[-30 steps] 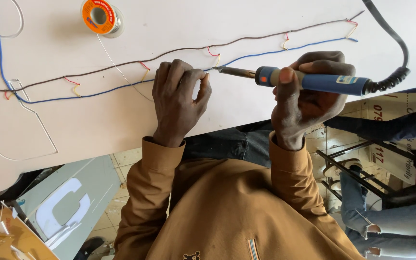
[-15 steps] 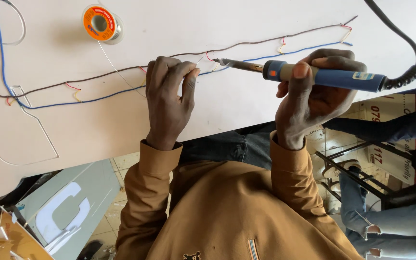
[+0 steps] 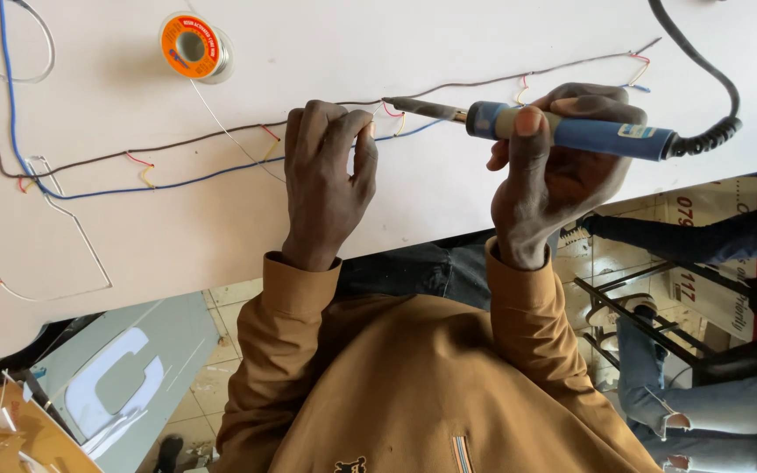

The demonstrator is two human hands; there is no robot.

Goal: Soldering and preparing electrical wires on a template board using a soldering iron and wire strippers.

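Just left of the right hand's grip, the dark metal tip of the blue-handled soldering iron points at a junction of thin wires. That grip is clamped around the iron's smooth plastic handle, thumb pressed on the pale grey collar, fingers wrapped over the far side. Behind the grip, a black cord, coiled at the handle end, curves up and away across the table.

Left hand lies flat, fingers together, pressing down on the wires right beside the iron's tip; it closes on nothing.

Under and beyond that hand run a long brown wire and a long blue wire, roughly parallel, bridged by short red and yellow leads. Both lie on a smooth white table.

Further left and up from the left hand stands a round orange-labelled spool of solder, a fine silver strand trailing from it toward the wires. A bent bare metal wire lies at far left.

Tan jacket sleeves cover both forearms.
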